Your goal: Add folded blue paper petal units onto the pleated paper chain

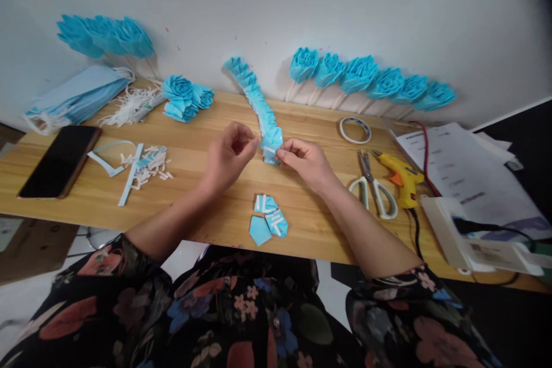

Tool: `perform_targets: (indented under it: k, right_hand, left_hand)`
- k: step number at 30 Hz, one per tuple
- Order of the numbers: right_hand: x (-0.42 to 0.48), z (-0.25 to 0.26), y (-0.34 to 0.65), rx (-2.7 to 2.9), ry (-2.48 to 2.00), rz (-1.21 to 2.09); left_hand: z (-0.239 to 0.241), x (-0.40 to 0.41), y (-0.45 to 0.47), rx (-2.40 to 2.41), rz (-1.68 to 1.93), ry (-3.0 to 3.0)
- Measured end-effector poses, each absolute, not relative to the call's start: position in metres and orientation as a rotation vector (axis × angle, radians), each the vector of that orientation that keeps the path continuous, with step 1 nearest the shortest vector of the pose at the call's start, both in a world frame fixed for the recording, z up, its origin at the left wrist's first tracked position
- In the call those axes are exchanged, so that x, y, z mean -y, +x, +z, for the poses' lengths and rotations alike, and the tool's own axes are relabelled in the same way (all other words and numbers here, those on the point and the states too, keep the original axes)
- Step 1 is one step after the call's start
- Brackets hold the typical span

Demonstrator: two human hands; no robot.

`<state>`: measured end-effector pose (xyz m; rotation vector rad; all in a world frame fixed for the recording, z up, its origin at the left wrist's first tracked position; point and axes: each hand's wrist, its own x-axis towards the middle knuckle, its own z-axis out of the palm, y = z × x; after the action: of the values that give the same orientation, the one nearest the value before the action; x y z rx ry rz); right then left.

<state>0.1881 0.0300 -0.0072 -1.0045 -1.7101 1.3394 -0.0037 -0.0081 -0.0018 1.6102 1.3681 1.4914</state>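
A long chain of folded blue petals point(260, 104) runs from near the wall down to the middle of the table. At its near end, my right hand point(307, 162) pinches the edge of the last petal, which carries a white strip. My left hand point(233, 155) is curled at the left side of that end, thumb and forefinger together; whether anything thin lies between them cannot be made out. On the wood below both hands lie 3 flat blue pentagon pieces point(260, 231), two of them with white strips on top.
Scissors point(374, 187), a yellow glue gun point(402, 178), a tape roll point(355, 130), papers point(470, 172) and a power strip point(448, 236) lie right. Left are a phone point(59, 162), scraps point(149, 167) and blue masks point(81, 95). Blue flowers on sticks point(360, 73) lean against the wall.
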Motion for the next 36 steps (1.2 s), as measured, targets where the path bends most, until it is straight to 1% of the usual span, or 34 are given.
perform_targets:
  k: [3, 6, 14, 23, 27, 31, 33, 36]
  right_hand:
    - [-0.029, -0.008, 0.187, 1.700, -1.020, 1.296]
    - [-0.026, -0.007, 0.185, 1.735, -1.024, 1.243]
    - [-0.021, -0.004, 0.182, 1.824, -1.032, 1.083]
    - [-0.020, -0.006, 0.181, 1.888, -1.060, 0.964]
    - [-0.020, -0.006, 0.181, 1.883, -1.064, 0.995]
    - [-0.023, -0.006, 0.183, 1.805, -1.063, 1.134]
    - [-0.026, -0.007, 0.185, 1.713, -1.067, 1.238]
    - [-0.031, -0.008, 0.187, 1.586, -1.060, 1.345]
  left_hand:
    - [-0.005, 0.013, -0.002, -1.418, 1.400, 1.869]
    - [-0.010, 0.015, 0.000, -1.465, 1.293, 1.990]
    - [-0.011, 0.014, -0.001, -1.501, 1.199, 2.053]
    - [-0.009, 0.014, -0.001, -1.462, 1.208, 2.004]
    - [-0.008, 0.013, 0.001, -1.459, 1.191, 1.950]
    - [0.004, 0.010, -0.009, -1.495, 1.219, 1.862]
    - [0.014, 0.015, -0.027, -1.621, 1.263, 1.812]
    - [0.024, 0.036, -0.073, -1.934, 1.244, 1.790]
